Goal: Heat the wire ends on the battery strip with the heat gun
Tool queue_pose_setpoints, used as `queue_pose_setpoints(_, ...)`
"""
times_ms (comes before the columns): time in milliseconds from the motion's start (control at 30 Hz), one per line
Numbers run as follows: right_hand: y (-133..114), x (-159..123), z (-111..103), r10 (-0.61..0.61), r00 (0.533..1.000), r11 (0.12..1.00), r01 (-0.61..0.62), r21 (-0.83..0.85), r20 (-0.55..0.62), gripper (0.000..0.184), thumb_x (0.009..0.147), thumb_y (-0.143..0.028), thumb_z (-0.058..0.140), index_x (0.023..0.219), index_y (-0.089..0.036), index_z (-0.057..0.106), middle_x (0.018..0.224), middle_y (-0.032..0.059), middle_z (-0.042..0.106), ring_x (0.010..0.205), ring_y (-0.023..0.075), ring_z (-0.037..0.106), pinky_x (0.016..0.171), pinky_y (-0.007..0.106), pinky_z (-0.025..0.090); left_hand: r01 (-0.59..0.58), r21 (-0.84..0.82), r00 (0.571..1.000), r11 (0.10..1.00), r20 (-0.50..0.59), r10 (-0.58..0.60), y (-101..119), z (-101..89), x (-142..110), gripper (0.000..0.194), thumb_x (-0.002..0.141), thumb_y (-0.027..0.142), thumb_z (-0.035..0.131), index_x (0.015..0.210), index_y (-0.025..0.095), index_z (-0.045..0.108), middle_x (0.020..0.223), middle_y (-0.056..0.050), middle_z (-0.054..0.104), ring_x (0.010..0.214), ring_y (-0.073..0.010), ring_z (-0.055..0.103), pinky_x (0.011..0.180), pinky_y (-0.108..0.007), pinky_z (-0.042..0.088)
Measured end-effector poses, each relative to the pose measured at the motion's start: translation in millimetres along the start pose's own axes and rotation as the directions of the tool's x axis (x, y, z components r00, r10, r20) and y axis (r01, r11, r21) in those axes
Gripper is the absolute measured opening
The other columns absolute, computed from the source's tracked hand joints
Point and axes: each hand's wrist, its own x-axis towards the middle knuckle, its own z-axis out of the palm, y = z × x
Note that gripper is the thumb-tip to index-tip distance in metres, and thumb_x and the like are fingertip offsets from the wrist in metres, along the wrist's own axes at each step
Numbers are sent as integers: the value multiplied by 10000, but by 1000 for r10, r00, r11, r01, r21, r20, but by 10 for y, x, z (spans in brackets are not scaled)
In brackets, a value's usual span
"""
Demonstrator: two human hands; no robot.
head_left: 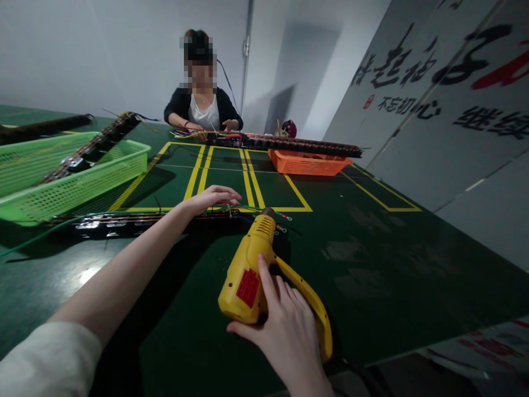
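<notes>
The yellow heat gun (243,256) bears a red label (248,288).

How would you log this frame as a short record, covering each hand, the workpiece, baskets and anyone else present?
Right hand: holding a yellow heat gun, nozzle pointing away
Left hand: over the wires at the workpiece's right end; contact unclear
Workpiece: dark bar on the green table
Baskets: green basket at left, orange basket farther back
Co-worker: across the table, hands near wires
</notes>
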Motion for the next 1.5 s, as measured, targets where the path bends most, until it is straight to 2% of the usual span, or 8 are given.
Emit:
queue_pose_setpoints(133, 149, -72, -44, 25, 999, 998, -27, -55, -33, 1229, 503, -587, 772, 1462, -272, 70, 1106, 81, 582, 976, 288, 557, 822, 422, 459, 11, 18, 1000, 1000, -8, -11, 11, 2, 3, 441, 706, 446, 599, 1018, 137, 645, 962, -71, 663, 941, -160, 590, 888, -257, 437)
queue_pose_setpoints(300, 214, -120, -85, 81, 997, 996, -80, -47, 19, 1178, 549, -553, 767, 1457, -293, 64, 1117, 74, 571, 954, 268, 550, 818, 410, 460, 9, -4, 1000, 1000, 12, -9, -18, -20, 19, 438, 716, 447, 600, 1028, 142, 637, 972, -67, 661, 940, -153, 593, 890, -252, 438)
queue_pose_setpoints(533, 222, -109, -27, 38, 998, 995, -42, -92, -45, 1188, 540, -605, 745, 1463, -249, 88, 1100, 90, 588, 947, 291, 565, 792, 418, 477, -3, -6, 1000, 1000, 22, 3, -5, -8, 17, 445, 719, 437, 579, 1035, 129, 630, 967, -70, 661, 909, -153, 599, 885, -263, 442)
queue_pose_setpoints(833, -84, -35, 80, -20, 997, 1000, 22, 21, -74, 1276, 454, -573, 799, 1461, -260, 80, 978, 72, 564, 848, 268, 547, 744, 439, 474, -1, -10, 1000, 1000, 18, 1, -20, 1, 35, 439, 721, 448, 573, 1017, 129, 635, 944, -64, 660, 877, -144, 594, 822, -235, 436)
queue_pose_setpoints(1033, -399, 60, 160, -109, 992, 992, 113, 58, -63, 1318, 405, -576, 809, 1461, -187, 125, 887, 74, 535, 748, 252, 526, 650, 438, 491, -15, -30, 999, 999, 27, 16, -60, -9, 69, 410, 735, 429, 570, 1010, 134, 642, 932, -60, 657, 880, -135, 588, 803, -221, 421)
queue_pose_setpoints(1167, -571, 114, 206, -197, 975, 979, 201, 27, -104, 1299, 428, -669, 749, 1451, -123, 164, 837, 89, 529, 685, 239, 522, 605, 430, 495, -29, -11, 1000, 1000, 6, 29, -73, -15, 83, 401, 721, 410, 583, 987, 119, 656, 928, -62, 650, 845, -131, 576, 756, -211, 418)
queue_pose_setpoints(1300, -616, 119, 219, -233, 961, 971, 238, 16, -149, 1286, 437, -687, 734, 1447, -112, 182, 821, 95, 535, 658, 235, 525, 583, 435, 496, -43, -17, 999, 999, 23, 43, -65, -19, 76, 416, 734, 422, 569, 1006, 116, 649, 979, -69, 648, 865, -140, 576, 773, -221, 426)
queue_pose_setpoints(1500, -507, 96, 153, -178, 982, 981, 182, 69, -62, 1281, 413, -607, 792, 1452, -180, 177, 858, 82, 543, 713, 250, 535, 613, 420, 490, -38, -34, 999, 999, 7, 38, -83, -21, 66, 378, 735, 389, 575, 992, 122, 652, 928, -56, 651, 839, -117, 576, 762, -198, 424)
